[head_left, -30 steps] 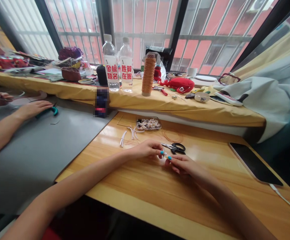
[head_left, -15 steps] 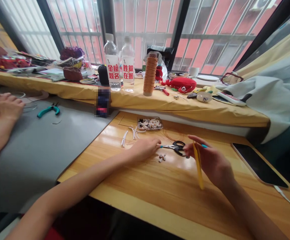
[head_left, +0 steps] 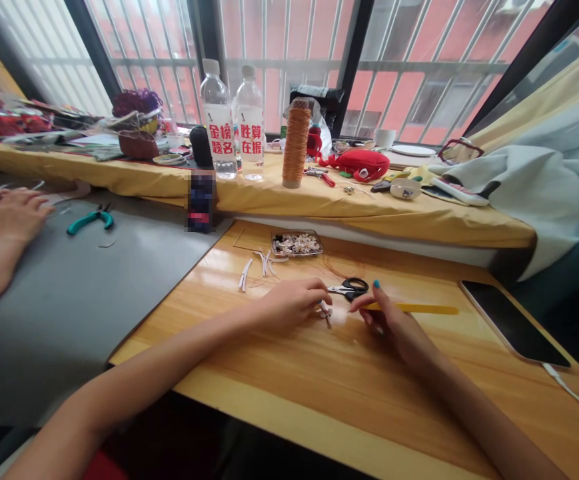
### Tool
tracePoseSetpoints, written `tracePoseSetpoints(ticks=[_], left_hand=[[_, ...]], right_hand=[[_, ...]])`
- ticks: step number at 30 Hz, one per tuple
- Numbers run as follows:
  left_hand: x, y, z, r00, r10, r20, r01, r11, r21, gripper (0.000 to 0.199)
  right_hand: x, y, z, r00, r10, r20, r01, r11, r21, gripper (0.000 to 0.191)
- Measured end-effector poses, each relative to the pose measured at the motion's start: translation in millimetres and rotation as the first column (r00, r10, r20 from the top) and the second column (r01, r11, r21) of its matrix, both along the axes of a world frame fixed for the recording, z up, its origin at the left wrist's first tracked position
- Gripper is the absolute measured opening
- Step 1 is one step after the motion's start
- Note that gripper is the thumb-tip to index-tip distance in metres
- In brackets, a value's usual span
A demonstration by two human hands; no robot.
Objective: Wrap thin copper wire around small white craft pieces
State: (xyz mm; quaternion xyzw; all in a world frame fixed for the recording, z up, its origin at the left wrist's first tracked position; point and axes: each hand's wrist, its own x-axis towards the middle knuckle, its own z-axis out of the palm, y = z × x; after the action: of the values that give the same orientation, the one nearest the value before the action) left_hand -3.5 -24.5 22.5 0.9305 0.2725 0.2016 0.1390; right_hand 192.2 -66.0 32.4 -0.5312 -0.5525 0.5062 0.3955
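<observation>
My left hand point(head_left: 296, 301) rests on the wooden table, its fingertips at a small cluster of pale pieces point(head_left: 326, 313); its fingers are bent together on that cluster. Just beyond lie black-handled scissors point(head_left: 352, 289), their blades partly behind my left fingers. My right hand point(head_left: 392, 323) is a little to the right, its fingers closed on a flat yellow stick point(head_left: 426, 309) that points to the right. A clear box of small beads point(head_left: 296, 244) stands farther back. White strips point(head_left: 245, 275) lie to its left.
A phone point(head_left: 514, 321) with a white cable lies at the right. Teal pliers point(head_left: 90, 220) lie on the grey mat, near another person's hand point(head_left: 16, 215). Two bottles point(head_left: 219, 133) and an orange thread spool point(head_left: 296, 147) stand on the yellow-covered ledge.
My left hand has moved from the scissors' tips down to the cluster. In my right hand the yellow stick has swung from nearly upright to nearly level.
</observation>
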Motion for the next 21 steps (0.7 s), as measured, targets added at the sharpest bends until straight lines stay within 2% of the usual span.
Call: tracePoseSetpoints(ticks=[6,14,21], left_hand=[[0.6,-6.8,2.1,0.997,-0.056,-0.056,0.058,0.998,0.025,0.022],[1.8,-7.4,1.6,0.994,-0.038,-0.103,0.045,0.997,0.063,0.021],[0.0,-5.3,-1.1,0.988,-0.082,-0.128,0.092,0.992,0.081,0.021]], right_hand=[[-5.8,-2.4,1.2,0.995,0.074,0.067,-0.072,0.997,-0.032,0.021],[-4.1,-1.9,-0.3,0.983,0.162,0.092,-0.16,0.987,-0.029,0.024],[0.0,-2.5,1.7,0.962,0.261,0.084,-0.259,0.965,-0.034,0.008]])
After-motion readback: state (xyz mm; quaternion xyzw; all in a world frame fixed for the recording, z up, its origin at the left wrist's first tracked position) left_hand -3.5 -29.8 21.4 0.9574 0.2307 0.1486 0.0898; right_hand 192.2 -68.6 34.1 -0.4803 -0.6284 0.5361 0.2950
